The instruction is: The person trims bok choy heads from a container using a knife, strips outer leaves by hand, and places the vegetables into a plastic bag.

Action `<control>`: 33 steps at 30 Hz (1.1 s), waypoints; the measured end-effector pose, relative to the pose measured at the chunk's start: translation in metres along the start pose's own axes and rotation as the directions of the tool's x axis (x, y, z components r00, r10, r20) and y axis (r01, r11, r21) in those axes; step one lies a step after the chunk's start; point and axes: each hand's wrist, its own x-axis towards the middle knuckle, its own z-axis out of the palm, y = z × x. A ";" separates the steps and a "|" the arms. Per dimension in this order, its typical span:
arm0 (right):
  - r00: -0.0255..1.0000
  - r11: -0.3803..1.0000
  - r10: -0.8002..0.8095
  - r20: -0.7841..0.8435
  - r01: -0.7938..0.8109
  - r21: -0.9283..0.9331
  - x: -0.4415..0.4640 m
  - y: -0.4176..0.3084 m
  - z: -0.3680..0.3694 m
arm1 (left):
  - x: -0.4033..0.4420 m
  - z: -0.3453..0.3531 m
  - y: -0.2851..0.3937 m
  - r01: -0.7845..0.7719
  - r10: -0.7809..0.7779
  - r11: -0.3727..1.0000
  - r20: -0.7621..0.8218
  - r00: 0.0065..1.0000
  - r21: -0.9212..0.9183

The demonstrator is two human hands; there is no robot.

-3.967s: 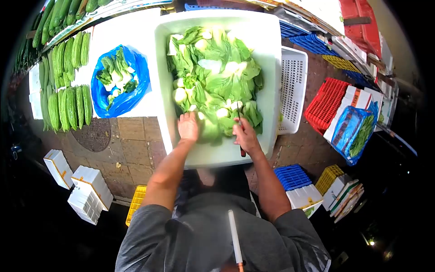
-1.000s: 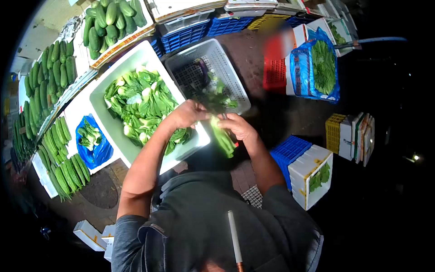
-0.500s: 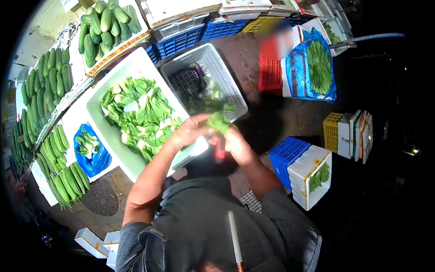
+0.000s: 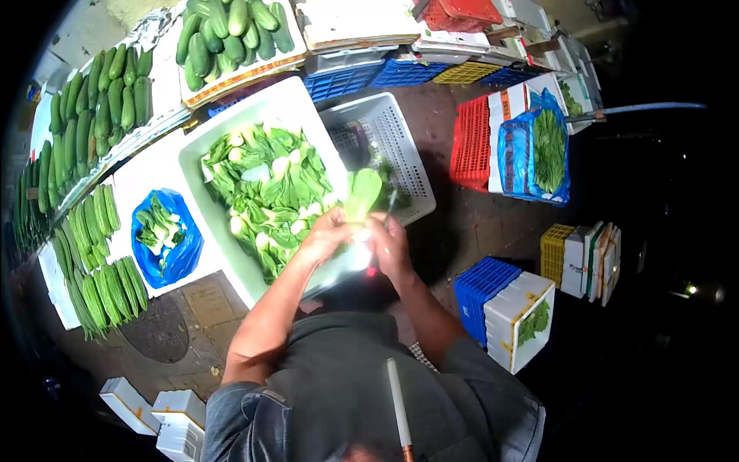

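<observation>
Head view: our left hand (image 4: 329,232) pinches leafy green (image 4: 362,192), between and just ahead of hands; our right hand (image 4: 387,237) clamped round red-handled knife (image 4: 372,271), blade beyond it. Loose pinch could let green twist, bringing left hand onto edge.

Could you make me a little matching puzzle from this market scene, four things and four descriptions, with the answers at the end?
Things:
1. Big pale tub
2. Knife
3. Holed basket
4. Leafy stalk

Descriptions:
A. light green, at the fingers of the left hand
B. standing beside the tub, to its right in the picture
C. holding the biggest heap of greens
D. in the right hand, mostly hidden, its blade blurred

Right pairs: 1-C, 2-D, 3-B, 4-A
</observation>
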 end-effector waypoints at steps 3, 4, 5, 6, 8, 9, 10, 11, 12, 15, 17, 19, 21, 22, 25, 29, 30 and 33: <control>0.996 0.991 -0.053 0.069 0.061 -0.119 -0.009 -0.011 0.038 | -0.019 -0.009 0.010 -0.018 0.020 1.000 -0.058 0.998 0.026; 0.998 0.991 -0.042 0.055 0.048 -0.127 -0.010 -0.011 0.045 | -0.023 -0.012 0.014 -0.020 0.021 0.999 -0.067 0.998 0.025; 0.995 0.974 -0.067 0.069 0.081 -0.211 -0.011 -0.011 0.049 | -0.029 -0.016 0.017 -0.021 0.023 1.000 -0.078 0.997 0.024; 0.992 0.951 -0.091 0.087 0.112 -0.289 -0.012 -0.011 0.053 | -0.034 -0.019 0.021 -0.021 0.023 0.999 -0.093 0.995 0.024; 0.997 0.900 -0.072 0.039 0.082 -0.428 -0.016 -0.016 0.066 | -0.045 -0.024 0.031 0.010 -0.001 0.997 -0.122 0.993 0.075; 0.999 0.895 -0.034 0.012 0.036 -0.445 -0.018 -0.019 0.072 | -0.047 -0.029 0.031 0.016 0.001 0.994 -0.154 0.988 0.104; 1.000 0.887 0.003 -0.017 -0.010 -0.461 -0.019 -0.022 0.078 | -0.047 -0.033 0.029 0.021 0.004 0.991 -0.185 0.983 0.132; 0.998 0.877 0.041 -0.047 -0.058 -0.476 -0.019 -0.023 0.083 | -0.049 -0.037 0.028 0.030 0.005 0.987 -0.216 0.976 0.159; 0.999 0.923 -0.006 -0.050 -0.013 -0.384 -0.012 -0.010 0.084 | -0.049 -0.034 0.028 0.018 -0.005 0.999 -0.265 0.964 0.047; 0.995 0.970 -0.091 -0.049 0.077 -0.233 -0.001 0.013 0.090 | -0.054 -0.030 0.034 -0.029 -0.086 0.947 -0.337 0.938 -0.320; 0.985 0.959 -0.163 -0.062 0.143 -0.246 0.005 0.022 0.093 | -0.051 -0.039 0.030 -0.044 -0.130 0.886 -0.338 0.932 -0.462; 0.945 0.904 -0.322 -0.066 0.286 -0.318 0.019 0.045 0.088 | -0.057 -0.031 0.050 -0.135 -0.126 0.784 -0.368 0.921 -0.606; 0.955 0.950 -0.291 -0.062 0.281 -0.135 0.023 0.050 0.082 | -0.059 -0.042 0.055 -0.134 -0.125 0.773 -0.355 0.926 -0.621; 0.956 0.958 -0.277 -0.098 0.268 -0.101 0.026 0.052 0.070 | -0.064 -0.050 0.058 -0.143 -0.126 0.763 -0.363 0.923 -0.630; 0.952 0.984 -0.135 -0.275 0.161 0.074 0.049 0.034 0.025 | -0.076 -0.084 0.058 -0.163 -0.119 0.819 -0.440 0.890 -0.550; 0.871 0.998 0.054 -0.488 -0.039 0.040 0.071 0.027 -0.049 | -0.119 -0.163 0.041 -0.324 -0.012 0.839 -0.609 0.793 -0.438; 0.847 1.000 0.000 -0.531 -0.005 -0.009 0.070 0.024 -0.046 | -0.130 -0.189 0.033 -0.330 -0.042 0.866 -0.713 0.699 -0.375; 0.902 0.967 -0.082 -0.425 -0.031 -0.253 0.057 0.036 -0.030 | -0.182 -0.249 0.042 -0.342 -0.034 0.914 -0.880 0.473 -0.219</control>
